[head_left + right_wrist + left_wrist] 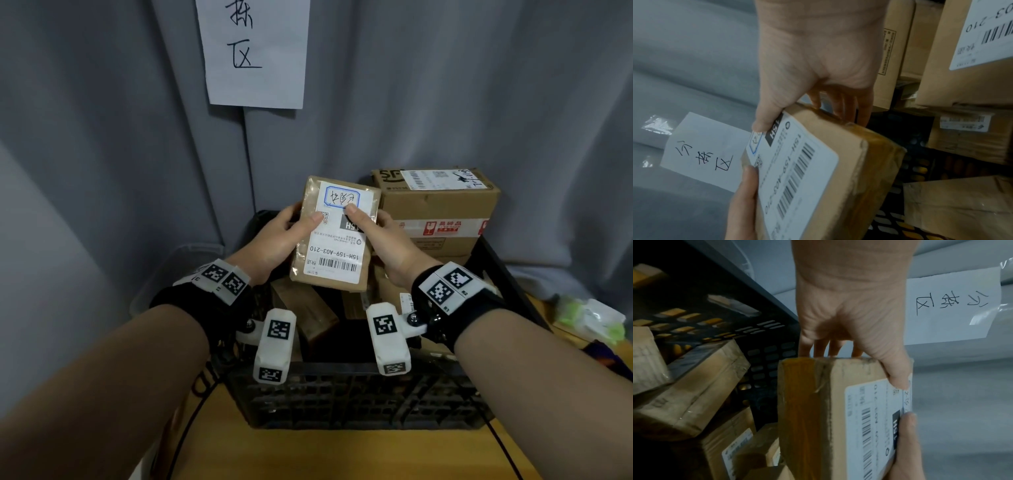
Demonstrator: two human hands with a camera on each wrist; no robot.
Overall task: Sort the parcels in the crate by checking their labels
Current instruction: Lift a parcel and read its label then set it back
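Observation:
A small flat brown parcel [334, 236] with a white label reading 15H-159-A03-210 is held up above the black plastic crate [349, 397]. My left hand [284, 236] grips its left edge, thumb on the label, fingers behind. My right hand [380, 233] grips the right edge the same way, thumb near a blue-framed stamp. The same parcel [830, 417] fills the left wrist view under my left hand [857, 344]. In the right wrist view the parcel [818, 175] sits beneath my right hand [813, 78]. Several more brown parcels [308, 315] lie in the crate.
A bigger cardboard box [435, 205] with a red fragile tape stands at the crate's back right. A paper sign [255, 51] hangs on the grey curtain behind. The crate rests on a wooden table [342, 455]. Green and white items [589, 318] lie at the right.

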